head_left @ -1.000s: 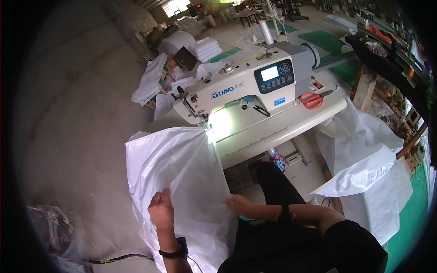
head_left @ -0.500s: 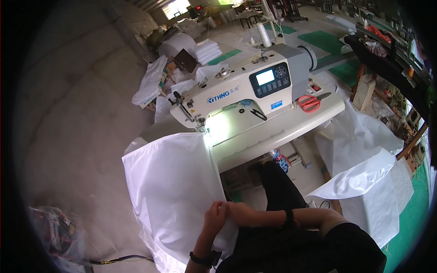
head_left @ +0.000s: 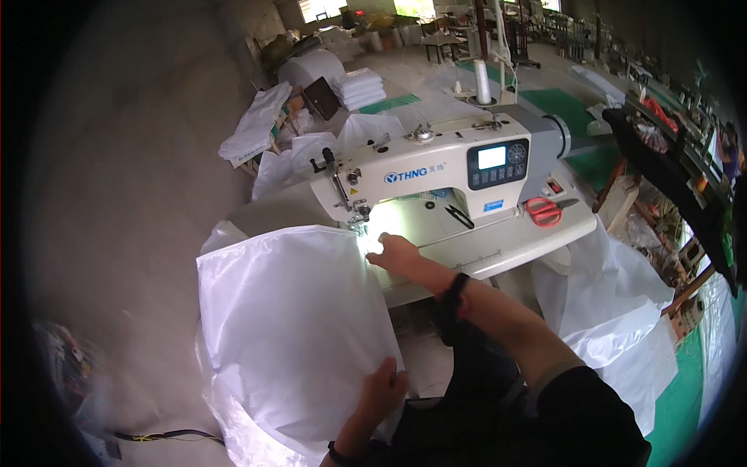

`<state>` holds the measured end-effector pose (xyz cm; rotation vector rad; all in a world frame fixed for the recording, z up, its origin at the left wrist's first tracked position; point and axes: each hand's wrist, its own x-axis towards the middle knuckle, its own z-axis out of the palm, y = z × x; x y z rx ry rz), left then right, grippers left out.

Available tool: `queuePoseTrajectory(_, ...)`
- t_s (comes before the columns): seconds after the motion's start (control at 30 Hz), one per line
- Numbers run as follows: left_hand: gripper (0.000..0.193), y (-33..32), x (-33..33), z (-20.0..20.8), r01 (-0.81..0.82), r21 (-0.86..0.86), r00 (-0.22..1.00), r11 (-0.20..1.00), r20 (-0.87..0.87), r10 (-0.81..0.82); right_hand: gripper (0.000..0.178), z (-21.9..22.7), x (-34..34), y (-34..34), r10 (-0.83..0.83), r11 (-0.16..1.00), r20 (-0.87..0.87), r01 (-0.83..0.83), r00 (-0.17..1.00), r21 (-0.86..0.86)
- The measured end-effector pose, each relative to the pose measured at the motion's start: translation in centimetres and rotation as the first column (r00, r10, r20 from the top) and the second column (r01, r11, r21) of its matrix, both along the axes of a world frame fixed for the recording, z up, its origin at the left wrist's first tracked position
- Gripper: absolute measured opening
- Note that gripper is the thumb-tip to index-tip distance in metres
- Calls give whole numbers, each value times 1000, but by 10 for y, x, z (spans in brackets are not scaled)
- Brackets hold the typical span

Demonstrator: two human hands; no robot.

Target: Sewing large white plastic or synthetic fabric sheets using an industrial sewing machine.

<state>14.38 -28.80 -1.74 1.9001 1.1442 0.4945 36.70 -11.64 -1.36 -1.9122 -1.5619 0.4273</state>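
A large white woven plastic sheet [head_left: 299, 311] hangs over the near left edge of a sewing machine [head_left: 420, 167]. Its top edge reaches up to the lit needle area [head_left: 362, 226]. My right hand [head_left: 395, 253] is beside the needle, just right of the sheet's upper corner, with its fingers curled. What those fingers hold, if anything, is too bright and small to make out. Lower down, my left hand [head_left: 381, 389] is closed on the sheet's right edge, close to my body. Its fingertips are partly hidden.
Red-handled scissors [head_left: 545, 211] and black thread snips [head_left: 459, 216] lie on the machine bed. A thread cone [head_left: 482, 82] stands behind. More white sheeting [head_left: 603, 311] drapes at the right. Stacked white sheets [head_left: 360, 88] and a big white roll [head_left: 311, 68] are at the back.
My hands were together at the sheet's right edge. The right hand has moved up to the needle area, while the left stays low on the edge. The view has shifted slightly.
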Motion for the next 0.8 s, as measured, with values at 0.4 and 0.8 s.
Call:
queuePoseTrajectory(0.4,19,11,-11,-6,93,-117,996,989,26,-90,19,-34,-53,57,-105,994,330,113,938,-4)
queuePoseTrajectory(0.8,16,13,-10,-37,56,-70,993,996,107,-49,23,-23,-57,50,-9,992,536,75,844,-101)
